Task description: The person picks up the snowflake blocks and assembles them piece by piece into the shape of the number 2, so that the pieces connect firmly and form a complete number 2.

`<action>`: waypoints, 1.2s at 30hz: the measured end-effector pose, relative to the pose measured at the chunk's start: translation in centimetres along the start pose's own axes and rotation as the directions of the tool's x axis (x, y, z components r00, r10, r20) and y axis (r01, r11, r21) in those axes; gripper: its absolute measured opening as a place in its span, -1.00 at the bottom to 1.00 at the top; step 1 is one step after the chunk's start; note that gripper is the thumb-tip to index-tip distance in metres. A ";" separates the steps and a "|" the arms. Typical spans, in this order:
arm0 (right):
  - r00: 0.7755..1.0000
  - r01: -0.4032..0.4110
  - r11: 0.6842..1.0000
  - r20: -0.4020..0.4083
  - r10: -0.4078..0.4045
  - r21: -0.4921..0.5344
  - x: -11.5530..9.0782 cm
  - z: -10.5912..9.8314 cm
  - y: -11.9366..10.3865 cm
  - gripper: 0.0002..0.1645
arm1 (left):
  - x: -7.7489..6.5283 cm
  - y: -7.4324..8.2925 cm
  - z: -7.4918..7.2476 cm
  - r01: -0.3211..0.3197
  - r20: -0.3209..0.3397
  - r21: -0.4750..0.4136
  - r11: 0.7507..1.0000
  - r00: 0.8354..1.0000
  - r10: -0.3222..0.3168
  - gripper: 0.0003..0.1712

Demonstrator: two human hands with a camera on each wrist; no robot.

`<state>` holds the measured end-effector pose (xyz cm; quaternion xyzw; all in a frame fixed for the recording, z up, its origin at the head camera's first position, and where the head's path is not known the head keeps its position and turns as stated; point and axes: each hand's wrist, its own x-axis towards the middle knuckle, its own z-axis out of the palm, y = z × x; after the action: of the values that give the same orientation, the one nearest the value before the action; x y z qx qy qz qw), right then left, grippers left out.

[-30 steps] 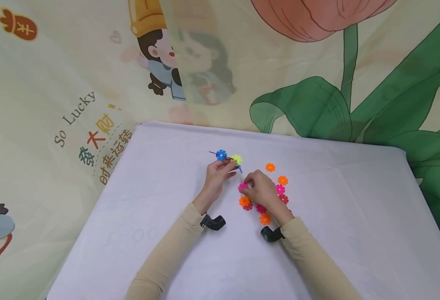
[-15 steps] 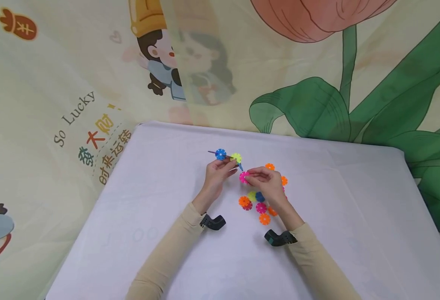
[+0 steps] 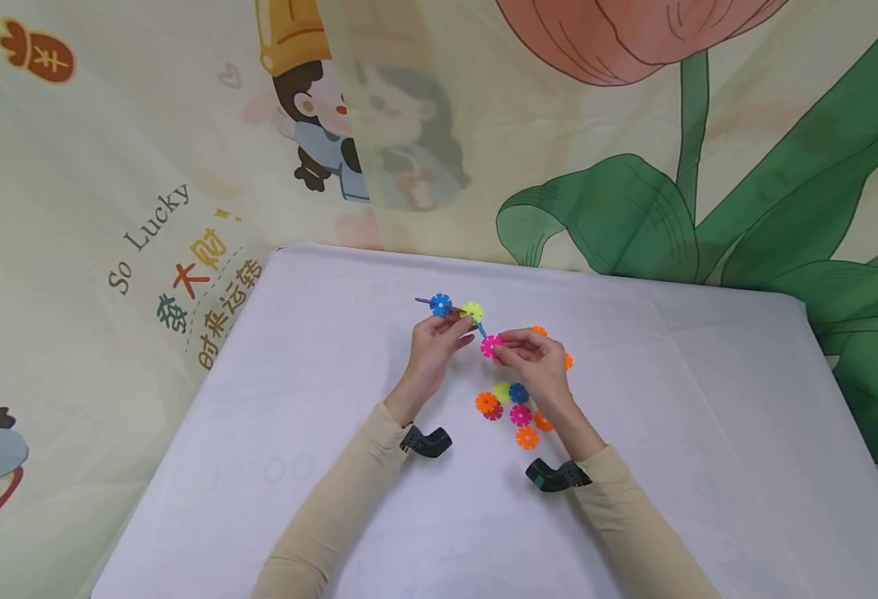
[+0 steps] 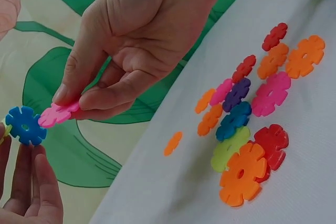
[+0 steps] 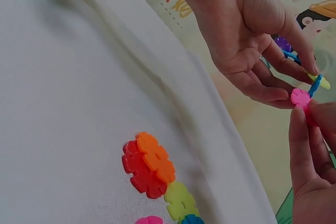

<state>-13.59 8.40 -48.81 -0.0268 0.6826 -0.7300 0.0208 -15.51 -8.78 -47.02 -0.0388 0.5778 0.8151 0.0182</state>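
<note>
My left hand (image 3: 429, 348) holds a small chain of joined plastic snowflake discs above the table, pinching it by the yellow-green disc (image 3: 472, 313). The chain includes a flat-facing blue disc (image 3: 441, 305), a purple disc (image 3: 423, 300) seen nearly edge-on at the far end, and another blue disc (image 4: 26, 125) at the near end. My right hand (image 3: 542, 366) pinches a pink disc (image 4: 59, 114) between thumb and fingers. In both wrist views the pink disc's edge meets that near blue disc; whether their slots interlock I cannot tell.
Loose discs lie on the white-covered table (image 3: 296, 358) below and beside my right hand, among them an orange disc (image 4: 243, 174), a red disc (image 4: 273, 148) and a pink disc (image 4: 271, 94). Some overlap. A printed curtain (image 3: 596, 125) hangs behind the table's far edge.
My right hand has moved up and away from the loose discs with the pink disc, bringing it against the chain's blue end. My left hand has stayed nearly still.
</note>
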 end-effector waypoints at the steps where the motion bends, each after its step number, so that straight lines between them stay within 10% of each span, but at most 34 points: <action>1: 1.000 0.001 1.000 -0.002 -0.001 0.013 0.0 0.1 0.1 -0.63 | 0.0 0.0 0.0 0.001 -0.002 -0.002 1.000 1.000 -0.001 -0.92; 36: 0.990 0.048 0.993 -0.140 -0.033 0.105 -0.4 1.6 0.1 -0.69 | -0.1 -0.2 0.5 -0.059 0.061 -0.058 0.997 0.996 0.062 -0.93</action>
<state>-13.13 6.86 -48.77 0.0111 0.6411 -0.7663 -0.0397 -15.44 -8.24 -47.08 0.0039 0.5548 0.8319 0.0107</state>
